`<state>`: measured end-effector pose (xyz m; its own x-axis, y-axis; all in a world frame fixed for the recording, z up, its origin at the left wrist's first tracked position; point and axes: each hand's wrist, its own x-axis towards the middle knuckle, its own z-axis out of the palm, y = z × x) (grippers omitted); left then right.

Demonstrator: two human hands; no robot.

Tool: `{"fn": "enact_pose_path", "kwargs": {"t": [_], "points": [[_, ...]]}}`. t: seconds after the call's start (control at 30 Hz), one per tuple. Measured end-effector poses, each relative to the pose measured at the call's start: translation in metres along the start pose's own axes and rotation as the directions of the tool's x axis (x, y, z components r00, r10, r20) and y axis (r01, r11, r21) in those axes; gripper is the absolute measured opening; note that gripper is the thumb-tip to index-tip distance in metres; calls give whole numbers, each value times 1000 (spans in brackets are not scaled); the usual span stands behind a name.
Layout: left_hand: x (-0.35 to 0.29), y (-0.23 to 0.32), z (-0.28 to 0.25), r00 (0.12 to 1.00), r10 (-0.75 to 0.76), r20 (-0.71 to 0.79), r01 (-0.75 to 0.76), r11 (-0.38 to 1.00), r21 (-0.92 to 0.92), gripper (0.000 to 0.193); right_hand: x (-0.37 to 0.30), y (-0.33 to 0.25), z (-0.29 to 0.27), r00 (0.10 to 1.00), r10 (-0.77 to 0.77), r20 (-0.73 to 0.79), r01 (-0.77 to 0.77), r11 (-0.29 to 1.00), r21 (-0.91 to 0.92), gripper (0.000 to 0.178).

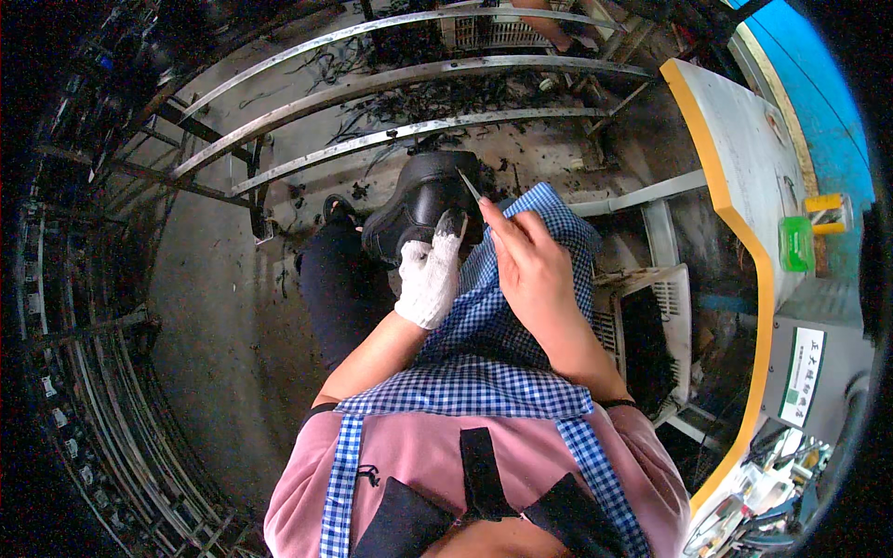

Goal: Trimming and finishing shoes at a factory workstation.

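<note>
A black leather shoe (405,216) is held up in front of my lap, over the blue-and-white checked apron (502,377). My left hand (431,279), in a white knitted glove with dark fingertips, is closed on the near side of the shoe. My bare right hand (532,260) grips a slim, pointed metal tool (468,185); its handle is hidden in my fingers, so its exact kind cannot be told. The tip points up and left, close beside the upper right part of the shoe.
Long metal rails (400,86) of a rack run across ahead, with black scraps (381,121) strewn on the floor beneath. At right stands a yellow-edged white table (735,121) with a green container (796,244). A white plastic crate (677,307) sits below it. More racking (139,400) lines the left.
</note>
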<state>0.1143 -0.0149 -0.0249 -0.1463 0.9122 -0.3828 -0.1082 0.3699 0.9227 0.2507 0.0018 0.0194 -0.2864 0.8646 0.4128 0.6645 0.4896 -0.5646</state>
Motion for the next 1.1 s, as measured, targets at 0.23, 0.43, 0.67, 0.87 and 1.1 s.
{"fn": "enact_pose_path", "kwargs": {"t": [0.23, 0.43, 0.67, 0.87, 1.1], "points": [[5, 9, -7, 991, -95, 93, 48, 908, 417, 49, 1, 5, 5, 1000, 9, -16, -8, 997, 73, 36], [1, -2, -1, 944, 320, -86, -314, 946, 79, 29, -4, 1, -9, 997, 36, 69, -40, 997, 69, 34], [3, -11, -11, 995, 44, 86, -77, 904, 421, 56, 0, -3, -13, 996, 39, 86, -38, 999, -5, 34], [-6, 11, 10, 974, 203, -95, -202, 979, 22, 28, -1, -4, -14, 995, 54, 88, -49, 998, -49, 35], [-4, 4, 7, 996, 14, -84, -17, 999, -35, 30, -1, -4, -17, 991, 55, 118, -49, 997, -53, 35]]}}
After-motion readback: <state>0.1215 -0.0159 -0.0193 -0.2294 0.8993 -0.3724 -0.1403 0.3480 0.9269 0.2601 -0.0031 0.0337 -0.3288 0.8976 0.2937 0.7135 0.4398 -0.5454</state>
